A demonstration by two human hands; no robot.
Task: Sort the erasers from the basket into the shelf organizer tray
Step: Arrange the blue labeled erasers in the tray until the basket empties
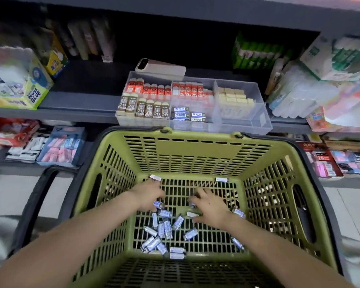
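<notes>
A green plastic basket (195,150) stands in front of the shelf, and several blue-and-white erasers (164,227) are scattered on its floor. Both my hands are down inside it. My left hand (148,194) has its fingers curled over a blue-and-white eraser (158,204) that peeks out beneath it. Another eraser (155,177) lies at its fingertips. My right hand (210,206) is spread flat over the erasers at the middle of the floor. The clear organizer tray (264,119) sits on the shelf above, holding red, brown 2B, cream and blue-and-white erasers (187,115) in separate compartments.
A phone (160,68) lies at the tray's back edge. A glue box (19,86) stands at the shelf's left and white packages (299,94) at its right. Lower shelves hold more stationery packs (60,144). The basket's black handles (35,204) hang at its sides.
</notes>
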